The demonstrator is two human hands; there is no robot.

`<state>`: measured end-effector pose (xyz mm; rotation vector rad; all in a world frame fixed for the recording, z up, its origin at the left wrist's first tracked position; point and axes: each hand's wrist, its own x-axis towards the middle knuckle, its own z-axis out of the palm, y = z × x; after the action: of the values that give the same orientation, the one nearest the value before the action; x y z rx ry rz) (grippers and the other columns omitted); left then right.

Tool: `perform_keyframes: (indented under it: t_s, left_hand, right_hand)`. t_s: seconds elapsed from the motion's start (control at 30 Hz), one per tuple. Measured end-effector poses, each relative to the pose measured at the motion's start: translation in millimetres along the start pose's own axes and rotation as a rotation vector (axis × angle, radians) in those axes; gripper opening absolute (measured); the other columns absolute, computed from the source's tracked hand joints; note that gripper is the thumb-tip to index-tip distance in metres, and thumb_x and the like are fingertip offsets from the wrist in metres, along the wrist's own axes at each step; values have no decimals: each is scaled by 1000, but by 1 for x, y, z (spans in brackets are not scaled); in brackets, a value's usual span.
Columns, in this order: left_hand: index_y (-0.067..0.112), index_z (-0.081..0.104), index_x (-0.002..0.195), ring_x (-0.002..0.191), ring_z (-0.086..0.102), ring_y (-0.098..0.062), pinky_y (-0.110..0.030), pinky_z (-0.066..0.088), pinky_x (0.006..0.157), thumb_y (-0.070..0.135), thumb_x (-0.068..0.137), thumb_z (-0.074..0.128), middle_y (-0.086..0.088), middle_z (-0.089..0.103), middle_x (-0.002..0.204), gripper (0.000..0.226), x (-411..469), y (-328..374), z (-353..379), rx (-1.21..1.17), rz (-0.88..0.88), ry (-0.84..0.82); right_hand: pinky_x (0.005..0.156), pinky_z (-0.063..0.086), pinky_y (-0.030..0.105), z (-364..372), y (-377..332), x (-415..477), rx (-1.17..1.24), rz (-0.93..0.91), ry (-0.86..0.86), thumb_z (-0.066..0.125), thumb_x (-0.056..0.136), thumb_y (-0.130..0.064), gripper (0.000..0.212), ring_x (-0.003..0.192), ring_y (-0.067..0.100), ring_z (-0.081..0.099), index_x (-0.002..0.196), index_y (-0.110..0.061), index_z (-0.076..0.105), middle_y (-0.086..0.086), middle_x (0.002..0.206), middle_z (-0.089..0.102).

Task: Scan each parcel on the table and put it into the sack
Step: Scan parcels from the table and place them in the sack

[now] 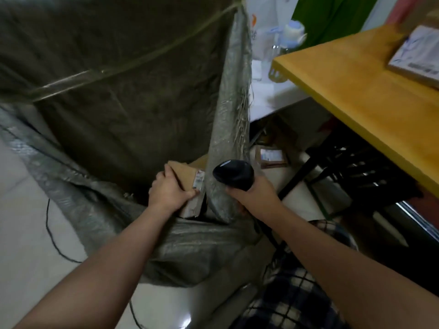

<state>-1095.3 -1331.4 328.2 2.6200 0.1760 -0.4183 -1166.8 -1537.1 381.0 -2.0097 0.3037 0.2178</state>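
Pale, smooth floor [21,233] down the left edge of the frame, crossed by a thin black cable [51,233]. At the bottom right, dark-and-white checked cloth [292,293]. Rising from the bottom edge, two bare forearms. At centre, the left hand [167,189] clasped over a brown cardboard parcel [190,179], fingers curled over its far left edge, thumb pressed on the near face beside a white label. Holds the parcel in the open mouth of the grey-green woven sack [130,103], low against the sack's upright right fold. Just right of that fold, the right hand [256,193] wrapped tight round the handle of a black scanner [234,174], its rounded head tilted toward the upper left; touching the fold or only close to it, hard to tell. Behind both, the sack's dark inner wall across the whole upper left, with a strip of clear tape [118,67] slanting over it. Right of centre, on the floor, a blurred second parcel [270,157]. Along the right side, a yellow table [356,96] with a third parcel [418,53] at the upper right edge. Past the table's far corner, top centre, a clear bottle [293,32] with a pale blue cap.
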Motion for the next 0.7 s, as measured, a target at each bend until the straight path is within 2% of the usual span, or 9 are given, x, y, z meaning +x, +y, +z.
perform_keyframes:
  t_s: [0.07,0.17,0.23,0.37,0.47,0.53,0.7]
  left_hand:
    - [11,9,152,128,40,-37,-46,38,105,67,66,72,-17,36,143,121,-3,-11,8,55,-55,-59]
    - [10,14,151,126,39,-38,-45,36,104,73,67,67,-19,37,139,118,-19,-34,9,103,-99,-12]
    - [9,13,151,127,37,-38,-44,34,104,70,69,67,-20,35,139,116,-32,-52,11,115,-114,-3]
    - [8,13,152,130,33,-37,-41,30,108,67,76,62,-21,33,143,108,-52,-70,20,170,-145,-88]
    - [12,23,150,130,34,-35,-41,31,106,63,83,57,-17,35,144,90,-57,-52,17,191,-41,-16]
    - [13,27,148,129,37,-34,-42,33,105,58,86,55,-15,39,142,81,-60,-27,10,177,75,58]
    - [15,37,143,128,37,-31,-40,31,108,49,89,56,-11,42,140,67,-70,56,-9,135,362,149]
  right_hand:
    - [58,55,36,9,11,3,-38,42,-31,71,85,-25,19,49,14,59,76,-17,57,6,60,63]
    - [50,50,23,22,20,0,-128,48,-107,72,85,-31,18,41,1,55,78,-22,57,-2,58,61]
    - [55,51,25,29,24,-2,-189,20,-136,73,84,-37,20,47,1,57,82,-23,59,-5,61,62]
    - [65,54,33,37,31,-8,-238,37,-141,73,82,-42,28,63,10,61,92,-18,65,-2,73,68]
    - [56,47,27,31,30,-13,-156,57,-62,73,83,-38,24,62,12,61,90,-17,63,-4,66,64]
    - [58,47,26,19,25,-18,-106,46,18,72,83,-36,23,64,13,62,88,-16,63,-4,65,63]
    - [68,57,40,-36,12,-36,-1,56,206,73,82,-36,23,68,24,66,79,-15,64,5,67,66]
